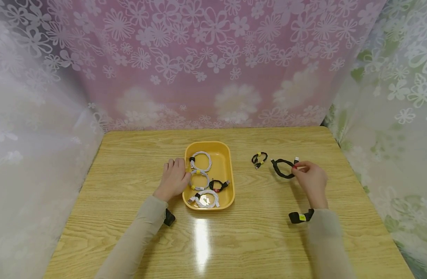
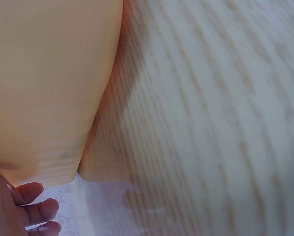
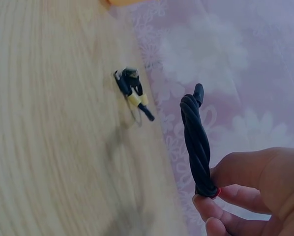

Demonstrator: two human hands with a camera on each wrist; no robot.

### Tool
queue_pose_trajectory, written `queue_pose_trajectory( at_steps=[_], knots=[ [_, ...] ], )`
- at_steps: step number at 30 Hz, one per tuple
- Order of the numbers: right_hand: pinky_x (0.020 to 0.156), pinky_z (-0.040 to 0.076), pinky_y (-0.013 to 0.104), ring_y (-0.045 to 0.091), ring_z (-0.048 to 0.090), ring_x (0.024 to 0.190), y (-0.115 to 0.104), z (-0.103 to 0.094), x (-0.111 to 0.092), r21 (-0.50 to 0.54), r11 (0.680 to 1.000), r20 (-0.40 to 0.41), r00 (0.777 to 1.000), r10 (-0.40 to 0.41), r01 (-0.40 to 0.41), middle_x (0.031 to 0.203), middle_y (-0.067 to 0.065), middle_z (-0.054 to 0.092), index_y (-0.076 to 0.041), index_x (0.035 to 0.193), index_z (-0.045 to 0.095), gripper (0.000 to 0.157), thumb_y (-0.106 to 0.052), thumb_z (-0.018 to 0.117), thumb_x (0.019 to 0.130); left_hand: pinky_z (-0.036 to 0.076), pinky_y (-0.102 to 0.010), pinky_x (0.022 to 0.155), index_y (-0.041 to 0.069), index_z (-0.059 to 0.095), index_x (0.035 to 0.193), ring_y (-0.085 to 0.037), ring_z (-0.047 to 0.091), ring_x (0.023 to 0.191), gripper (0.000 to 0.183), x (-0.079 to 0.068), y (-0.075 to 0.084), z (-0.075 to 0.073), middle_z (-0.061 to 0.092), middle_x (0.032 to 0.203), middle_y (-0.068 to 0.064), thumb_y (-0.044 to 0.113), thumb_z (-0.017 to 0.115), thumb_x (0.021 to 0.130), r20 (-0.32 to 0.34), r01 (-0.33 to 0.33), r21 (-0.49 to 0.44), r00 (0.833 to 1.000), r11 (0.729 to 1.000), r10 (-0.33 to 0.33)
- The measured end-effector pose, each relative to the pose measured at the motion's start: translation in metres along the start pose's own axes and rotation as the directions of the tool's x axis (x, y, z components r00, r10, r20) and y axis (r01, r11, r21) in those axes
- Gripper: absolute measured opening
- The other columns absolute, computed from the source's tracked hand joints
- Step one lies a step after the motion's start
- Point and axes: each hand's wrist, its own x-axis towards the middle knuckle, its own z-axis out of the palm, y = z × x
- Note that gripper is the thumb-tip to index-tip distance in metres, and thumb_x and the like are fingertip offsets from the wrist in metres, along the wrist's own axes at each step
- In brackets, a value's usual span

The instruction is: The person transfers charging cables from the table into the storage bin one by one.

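In the head view my left hand (image 1: pixel 173 179) is at the left side of a yellow tray (image 1: pixel 232 174), its thumb over the rim. The left wrist view shows several fingertips (image 2: pixel 41 209) beside the tray's pale-looking outer wall (image 2: pixel 44 88). My right hand (image 1: pixel 311 181) pinches a coiled black cable (image 1: pixel 280 172) at its red tie, above the table. In the right wrist view this twisted cable (image 3: pixel 196 142) hangs edge-on from thumb and fingers. A smaller black cable with yellow ties (image 1: pixel 259 159) lies between tray and right hand.
Inside the tray lie white coiled cables, one at the top (image 1: pixel 210 162), one in the middle (image 1: pixel 199 189) and one at the bottom (image 1: pixel 216 197), plus a black cable with a red tie (image 1: pixel 216 186). Floral curtains (image 1: pixel 213 77) border the wooden table (image 1: pixel 136 155).
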Motion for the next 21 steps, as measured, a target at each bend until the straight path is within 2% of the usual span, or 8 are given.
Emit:
queue_pose_trajectory(
  at_steps=[5,12,21],
  knots=[
    [0.067,0.036,0.036,0.025,0.058,0.073,-0.013,0.000,-0.001,0.025,0.999,0.004,1.000,-0.021,0.020,0.083,0.011,0.068,-0.006,0.105,0.073,0.025,-0.025,0.070,0.089,0.018,-0.042,0.076,0.008,0.034,0.086,-0.031,0.027,0.081,0.018,0.000,0.001,-0.001,0.032,0.084,-0.009,0.016,0.048,0.094,0.007,0.003,-0.004,1.000,1.000,-0.003],
    [0.058,0.042,0.032,0.021,0.059,0.069,-0.027,0.005,-0.001,0.060,0.997,0.003,0.999,-0.050,0.050,0.082,0.010,0.069,-0.007,0.103,0.074,0.023,-0.024,0.072,0.088,0.017,-0.042,0.076,0.008,0.033,0.086,-0.031,0.026,0.081,0.018,0.000,0.001,-0.001,0.032,0.084,-0.010,0.015,0.048,0.094,0.008,0.003,-0.009,1.000,1.000,-0.003],
    [0.056,0.044,0.030,0.022,0.061,0.071,-0.043,0.009,-0.003,0.095,0.991,-0.003,0.995,-0.098,0.098,0.082,0.012,0.069,-0.006,0.101,0.075,0.020,-0.021,0.072,0.087,0.020,-0.042,0.076,0.008,0.034,0.087,-0.031,0.029,0.082,0.018,0.000,0.000,-0.001,0.033,0.086,-0.010,0.018,0.048,0.093,0.001,-0.002,0.004,1.000,1.000,0.002]
  ],
)
